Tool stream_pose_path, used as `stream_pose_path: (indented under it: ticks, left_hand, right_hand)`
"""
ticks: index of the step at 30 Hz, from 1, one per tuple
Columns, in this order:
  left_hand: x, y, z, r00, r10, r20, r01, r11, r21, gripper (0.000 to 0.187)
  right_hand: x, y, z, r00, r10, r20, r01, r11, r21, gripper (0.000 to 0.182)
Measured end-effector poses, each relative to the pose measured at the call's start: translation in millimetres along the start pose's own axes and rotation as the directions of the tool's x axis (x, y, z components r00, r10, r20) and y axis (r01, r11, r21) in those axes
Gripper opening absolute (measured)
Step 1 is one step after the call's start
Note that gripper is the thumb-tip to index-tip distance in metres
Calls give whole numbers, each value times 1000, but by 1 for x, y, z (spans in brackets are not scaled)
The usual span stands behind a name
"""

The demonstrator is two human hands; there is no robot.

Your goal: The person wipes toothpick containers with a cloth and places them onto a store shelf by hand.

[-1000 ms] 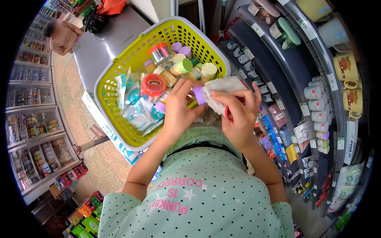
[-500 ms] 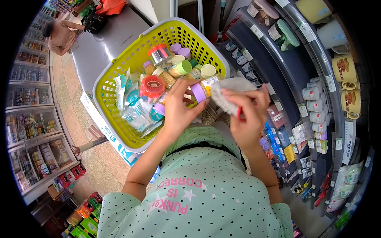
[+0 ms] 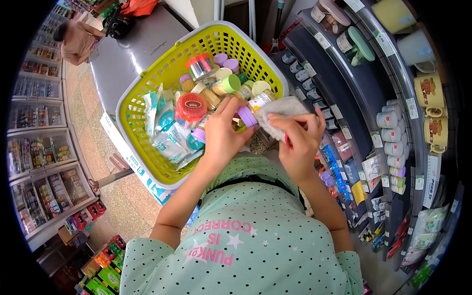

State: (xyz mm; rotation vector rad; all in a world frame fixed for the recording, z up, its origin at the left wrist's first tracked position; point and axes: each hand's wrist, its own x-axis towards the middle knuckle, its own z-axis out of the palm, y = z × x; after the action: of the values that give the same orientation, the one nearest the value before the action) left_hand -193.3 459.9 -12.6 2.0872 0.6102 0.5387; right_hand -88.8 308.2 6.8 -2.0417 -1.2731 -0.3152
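Observation:
At the near right side of a yellow-green basket (image 3: 147,78), my left hand (image 3: 223,130) is closed on a small clear jar (image 3: 259,101) with a purple lid (image 3: 247,116). The jar lies tilted, its lid toward my fingers. My right hand (image 3: 301,142) grips a grey cloth (image 3: 281,109), pressed against the jar's side and hiding part of it. Inside the basket are several toothpick jars with coloured lids, such as a green-lidded one (image 3: 231,83), a red-topped container (image 3: 191,107), a red-lidded clear jar (image 3: 200,68) and blue-and-white plastic packets (image 3: 172,140).
Shelves (image 3: 339,88) with cups, jars and packets curve along my right. The basket rests beside a grey surface (image 3: 132,54). A person (image 3: 78,43) is at the far left, near a black bag (image 3: 118,25). Display cases (image 3: 42,152) line the left.
My right hand has shifted slightly left with the cloth, which is now bunched closer against the jar. My left hand and the jar have barely moved.

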Motion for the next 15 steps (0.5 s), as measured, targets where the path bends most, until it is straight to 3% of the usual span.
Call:
stream_pose_path:
  ticks: [6,11,15]
  left_hand:
    - [0,0,0,999,-22,-29,21,999,-46,48]
    - [-3,8,-2,994,-103,33,107,979,-175,46]
    - [-1,6,-1,997,14,79,-6,996,-93,43]
  right_hand:
    - [1,31,-3,996,65,-62,-70,994,-83,41]
    - [10,23,-27,985,92,-143,-92,996,6,40]
    - [9,4,-47,996,27,-85,-20,996,83,35]
